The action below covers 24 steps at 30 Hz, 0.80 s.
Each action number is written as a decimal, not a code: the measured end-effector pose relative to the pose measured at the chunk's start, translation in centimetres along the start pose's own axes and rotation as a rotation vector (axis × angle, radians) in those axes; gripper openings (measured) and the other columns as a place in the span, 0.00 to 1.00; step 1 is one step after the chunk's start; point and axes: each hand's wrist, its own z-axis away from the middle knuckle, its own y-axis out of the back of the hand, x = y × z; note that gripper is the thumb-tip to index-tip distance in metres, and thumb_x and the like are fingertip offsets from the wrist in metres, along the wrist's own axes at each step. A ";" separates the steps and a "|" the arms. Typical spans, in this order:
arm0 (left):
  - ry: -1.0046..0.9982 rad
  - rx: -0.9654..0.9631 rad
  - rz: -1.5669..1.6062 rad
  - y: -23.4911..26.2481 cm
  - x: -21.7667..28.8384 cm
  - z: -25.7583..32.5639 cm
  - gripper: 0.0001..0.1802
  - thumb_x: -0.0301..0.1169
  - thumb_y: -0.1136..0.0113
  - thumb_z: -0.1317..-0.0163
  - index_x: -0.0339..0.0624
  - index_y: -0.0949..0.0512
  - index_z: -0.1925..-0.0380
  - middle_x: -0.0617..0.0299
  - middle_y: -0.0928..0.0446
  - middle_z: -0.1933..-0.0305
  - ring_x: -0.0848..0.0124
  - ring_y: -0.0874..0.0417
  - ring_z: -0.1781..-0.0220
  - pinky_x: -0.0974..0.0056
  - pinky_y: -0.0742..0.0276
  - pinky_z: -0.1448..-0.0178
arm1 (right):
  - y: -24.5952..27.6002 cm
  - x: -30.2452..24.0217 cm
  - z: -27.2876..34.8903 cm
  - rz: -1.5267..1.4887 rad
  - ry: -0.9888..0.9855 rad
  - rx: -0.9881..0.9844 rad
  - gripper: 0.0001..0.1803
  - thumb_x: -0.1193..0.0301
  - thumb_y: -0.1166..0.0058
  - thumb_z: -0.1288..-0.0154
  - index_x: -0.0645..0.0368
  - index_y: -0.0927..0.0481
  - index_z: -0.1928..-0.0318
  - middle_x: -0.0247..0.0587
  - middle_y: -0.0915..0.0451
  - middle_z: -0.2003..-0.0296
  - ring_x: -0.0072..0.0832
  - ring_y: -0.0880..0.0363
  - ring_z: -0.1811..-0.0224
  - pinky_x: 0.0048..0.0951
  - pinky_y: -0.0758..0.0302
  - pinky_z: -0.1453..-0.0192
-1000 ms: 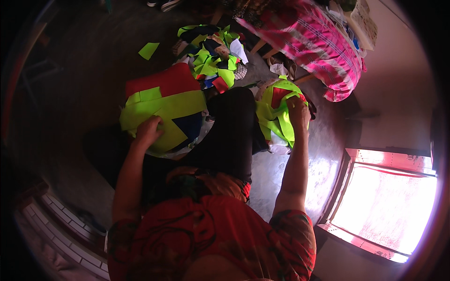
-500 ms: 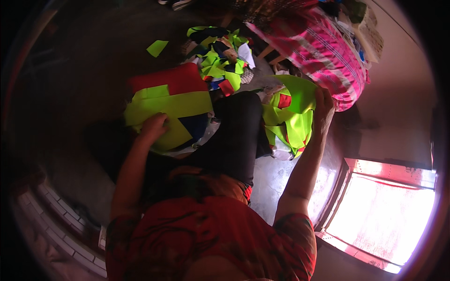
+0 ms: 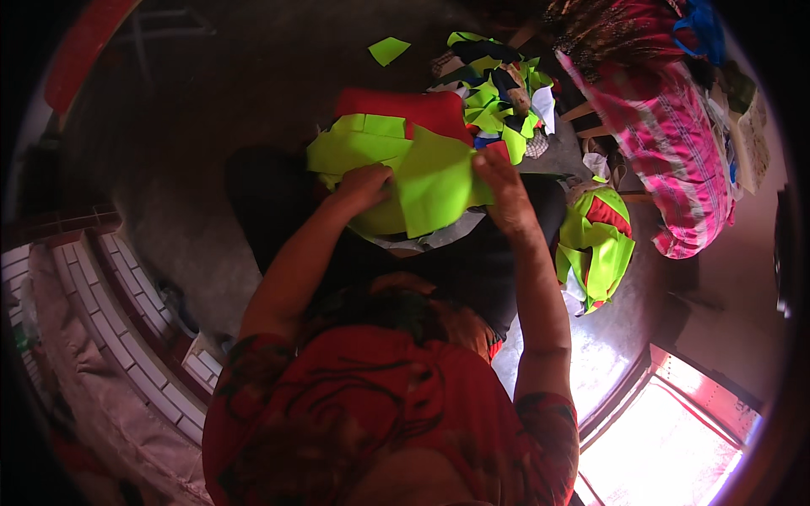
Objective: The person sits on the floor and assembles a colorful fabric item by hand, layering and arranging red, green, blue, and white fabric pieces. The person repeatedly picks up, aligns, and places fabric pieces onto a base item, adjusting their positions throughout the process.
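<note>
Pieced fabric lies across my lap, with a red panel at its far edge and neon yellow-green cloth nearer me. My right hand grips the right edge of a neon yellow-green fabric piece, which spreads over the lap work. My left hand rests on the cloth by that piece's left edge. Its fingers are curled, and whatever they hold is hidden.
Beyond my lap lies a heap of neon, navy and white scraps. A bundle of neon and red scraps sits right of my knee. Pink checked cloth drapes at far right. One loose neon scrap lies on the floor.
My right hand has come left from the scrap bundle to my lap, bringing the neon fabric piece over the pieced fabric. My left hand stays on the lap work. The view has shifted.
</note>
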 end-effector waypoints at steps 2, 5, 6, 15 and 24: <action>0.034 -0.009 0.005 0.5 1.2 -0.1 0.15 0.31 0.35 0.53 0.43 0.23 0.62 0.54 0.21 0.58 0.55 0.20 0.54 0.54 0.25 0.53 | 2.0 4.0 -1.6 0.357 -0.081 -0.014 0.12 0.65 0.54 0.30 0.61 0.23 0.59 0.36 0.21 0.68 0.24 0.23 0.65 0.26 0.27 0.60; 0.034 -0.027 0.023 1.2 1.8 0.0 0.16 0.30 0.33 0.54 0.43 0.22 0.62 0.55 0.21 0.59 0.56 0.19 0.54 0.54 0.25 0.53 | 4.0 10.9 -3.3 0.943 -0.110 -0.024 0.15 0.64 0.53 0.35 0.61 0.22 0.56 0.52 0.20 0.64 0.42 0.21 0.59 0.38 0.25 0.54; 0.027 -0.035 0.031 1.3 1.7 0.0 0.16 0.30 0.33 0.54 0.43 0.22 0.63 0.55 0.20 0.60 0.56 0.19 0.54 0.54 0.25 0.53 | 4.2 12.6 -3.5 1.053 -0.129 -0.003 0.16 0.64 0.53 0.36 0.60 0.22 0.54 0.57 0.20 0.62 0.47 0.21 0.56 0.42 0.25 0.52; 0.078 -0.082 0.029 1.6 1.7 -0.2 0.15 0.30 0.34 0.52 0.42 0.22 0.62 0.56 0.20 0.59 0.58 0.19 0.55 0.57 0.25 0.52 | 3.4 13.8 -4.0 1.014 -0.300 0.248 0.19 0.62 0.48 0.42 0.58 0.23 0.52 0.63 0.21 0.58 0.56 0.24 0.51 0.48 0.26 0.48; 0.074 -0.043 0.057 1.8 2.3 0.0 0.13 0.30 0.36 0.50 0.42 0.22 0.63 0.56 0.20 0.60 0.59 0.19 0.57 0.59 0.25 0.53 | 4.9 12.6 -4.2 0.684 0.232 0.560 0.11 0.72 0.49 0.41 0.59 0.23 0.57 0.53 0.19 0.64 0.45 0.20 0.60 0.38 0.25 0.53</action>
